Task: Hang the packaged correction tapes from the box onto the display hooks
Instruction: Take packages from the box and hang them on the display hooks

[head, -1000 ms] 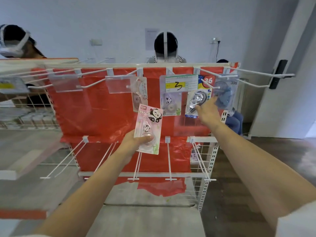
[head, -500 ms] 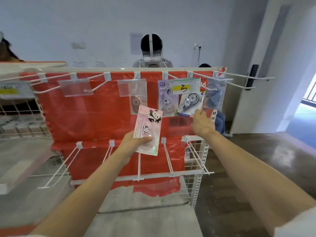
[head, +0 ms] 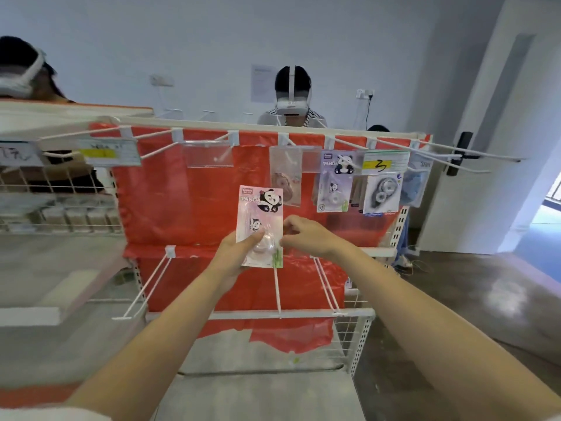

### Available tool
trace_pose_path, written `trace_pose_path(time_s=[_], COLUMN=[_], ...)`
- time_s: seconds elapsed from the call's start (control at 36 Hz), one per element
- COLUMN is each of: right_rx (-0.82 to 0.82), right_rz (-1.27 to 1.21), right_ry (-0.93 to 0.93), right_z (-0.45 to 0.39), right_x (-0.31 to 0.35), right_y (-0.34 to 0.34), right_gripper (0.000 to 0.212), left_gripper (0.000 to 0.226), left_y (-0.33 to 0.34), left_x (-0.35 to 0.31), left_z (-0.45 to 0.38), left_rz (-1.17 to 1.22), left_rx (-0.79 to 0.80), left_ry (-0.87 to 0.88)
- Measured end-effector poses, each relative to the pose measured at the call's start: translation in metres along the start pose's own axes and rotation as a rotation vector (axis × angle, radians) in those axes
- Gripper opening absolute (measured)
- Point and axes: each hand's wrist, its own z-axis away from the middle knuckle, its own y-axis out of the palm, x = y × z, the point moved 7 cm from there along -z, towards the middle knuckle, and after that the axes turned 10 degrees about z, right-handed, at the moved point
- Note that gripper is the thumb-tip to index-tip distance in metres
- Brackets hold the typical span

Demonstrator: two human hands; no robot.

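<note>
My left hand grips the lower part of a pink panda correction tape pack, held upright in front of the red display panel. My right hand pinches the pack's right edge with curled fingers. On the upper hooks hang a pale pack, a purple panda pack, a grey tape pack and a blue pack. No box is in view.
White wire hooks jut toward me from the top rail; lower hooks stick out below my hands. A wire shelf unit stands to the left. Two people wearing headsets stand behind the rack. A doorway opens at right.
My right hand left the grey pack, which now hangs on its hook, and came down left to the pink pack's edge. The view turned slightly left.
</note>
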Motion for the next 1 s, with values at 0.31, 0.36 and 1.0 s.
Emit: trace_pose_path(time_s=[0.31, 0.36, 1.0], right_rx=[-0.088, -0.100, -0.181], right_rz=[-0.418, -0.424, -0.453], right_ry=[-0.112, -0.144, -0.150], right_z=[-0.015, -0.016, -0.028], right_x=[0.055, 0.061, 0.069], right_y=[0.037, 0.038, 0.045], right_gripper=[0.050, 0.045, 0.038], left_gripper=[0.040, 0.027, 0.013], left_y=[-0.035, -0.042, -0.080], left_x=[-0.039, -0.043, -0.050], left_z=[0.022, 0.023, 0.009], left_rz=[-0.340, -0.423, -0.758], left_rx=[0.003, 0.016, 0.068], left_ry=[0.136, 0.166, 0.194])
